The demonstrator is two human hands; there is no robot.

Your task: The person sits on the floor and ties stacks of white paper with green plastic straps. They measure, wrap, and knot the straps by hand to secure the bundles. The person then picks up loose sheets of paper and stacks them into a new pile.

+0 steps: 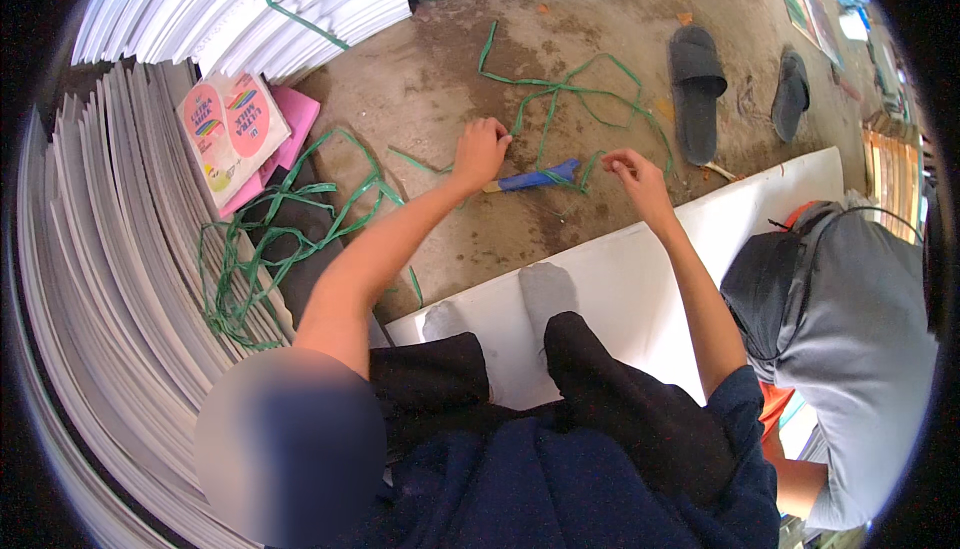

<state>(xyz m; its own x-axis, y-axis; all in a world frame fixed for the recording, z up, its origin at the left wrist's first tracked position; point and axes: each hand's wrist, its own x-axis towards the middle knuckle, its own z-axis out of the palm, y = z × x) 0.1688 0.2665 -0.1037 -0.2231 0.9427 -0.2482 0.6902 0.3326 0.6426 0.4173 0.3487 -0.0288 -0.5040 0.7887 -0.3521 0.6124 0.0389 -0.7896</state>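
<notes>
My left hand (480, 149) reaches down to the concrete floor and grips the near end of a blue-handled tool (535, 178) lying there. My right hand (632, 171) pinches a thin green plastic strap (560, 89) just to the right of the tool's blue end. The strap loops away over the floor toward the back. My feet in grey socks (545, 294) rest on a white board (620, 279) below both hands.
Stacks of white sheets (110, 279) rise at the left and along the back. A tangle of green straps (270, 239) lies by pink-printed packets (235, 134). Two dark slippers (697, 89) lie at the back right. Another person in a grey shirt (850, 329) crouches at the right.
</notes>
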